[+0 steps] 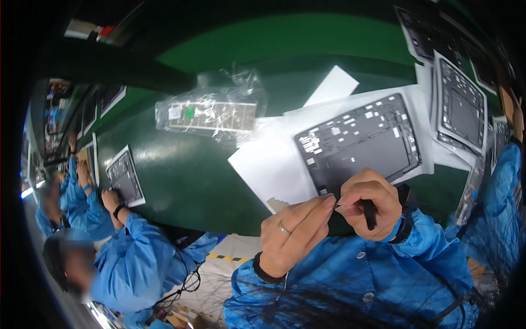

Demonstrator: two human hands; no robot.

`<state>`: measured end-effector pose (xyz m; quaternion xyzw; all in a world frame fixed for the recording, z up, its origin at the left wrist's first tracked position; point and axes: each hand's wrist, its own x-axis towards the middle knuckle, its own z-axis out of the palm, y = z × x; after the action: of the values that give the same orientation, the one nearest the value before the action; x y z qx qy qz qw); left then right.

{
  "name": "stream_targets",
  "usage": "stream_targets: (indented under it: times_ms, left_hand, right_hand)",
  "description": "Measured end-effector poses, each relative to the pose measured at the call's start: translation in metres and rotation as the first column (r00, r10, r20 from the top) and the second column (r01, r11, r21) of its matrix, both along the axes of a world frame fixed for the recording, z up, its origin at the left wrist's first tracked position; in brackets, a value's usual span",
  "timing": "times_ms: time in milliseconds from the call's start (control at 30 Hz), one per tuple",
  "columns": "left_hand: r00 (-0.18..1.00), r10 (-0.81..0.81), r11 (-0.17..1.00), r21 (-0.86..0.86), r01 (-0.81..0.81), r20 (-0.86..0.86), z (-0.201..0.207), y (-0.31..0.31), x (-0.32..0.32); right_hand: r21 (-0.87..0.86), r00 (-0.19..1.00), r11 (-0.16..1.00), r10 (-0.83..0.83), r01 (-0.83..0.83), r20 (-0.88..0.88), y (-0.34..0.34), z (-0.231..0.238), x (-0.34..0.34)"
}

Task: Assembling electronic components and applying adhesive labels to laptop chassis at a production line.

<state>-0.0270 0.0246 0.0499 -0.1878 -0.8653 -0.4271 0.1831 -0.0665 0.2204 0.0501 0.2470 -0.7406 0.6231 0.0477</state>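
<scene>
My left hand (295,234), with a ring on one finger, has its thumb side and fingertips closed together in front of my chest. What it pinches, if anything, is too small to make out. A small pale grey piece (278,205) shows just beyond its knuckles; whether the hand holds it I cannot tell. My right hand (373,202) is closed around a slim black tool (370,215), and a thin tip near its finger and thumb meets the left fingertips. Just beyond both hands lies a dark grey tablet-like panel (359,145) with many small white and silver pieces on it.
White sheets (274,172) lie under and beside the panel on the green table (181,186). A clear plastic bag (211,115) holds a sheet of parts. More panels (461,104) are stacked at right. Co-workers in blue sit left (134,263) and right (496,203).
</scene>
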Motion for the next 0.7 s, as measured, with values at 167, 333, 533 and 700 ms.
stream_targets:
  times_ms: [167, 333, 533, 700]
  left_hand:
    - [0.954, 0.299, 0.951, 0.086, -0.297, -0.013, -0.03, -0.01, -0.005]
    - [0.864, 0.39, 0.914, -0.025, -0.404, 0.317, -0.046, -0.064, -0.023]
    - [0.971, -0.037, 0.995, 0.098, 0.014, 0.236, -0.113, -0.099, -0.043]
    - [0.938, 0.115, 0.943, -0.333, 0.0, 0.326, -0.048, -0.087, -0.007]
  right_hand:
    - [-0.039, 0.943, 0.947, -0.312, 0.318, 0.117, 0.092, -0.008, 0.043]
    - [0.294, 0.433, 0.519, -0.846, 0.803, 0.31, 0.206, 0.021, 0.169]
    - [0.815, 0.1, -0.037, -0.988, 0.579, -0.116, 0.295, -0.104, 0.271]
    - [0.7, 0.302, -0.096, -0.855, 0.708, -0.422, 0.303, -0.081, 0.277]
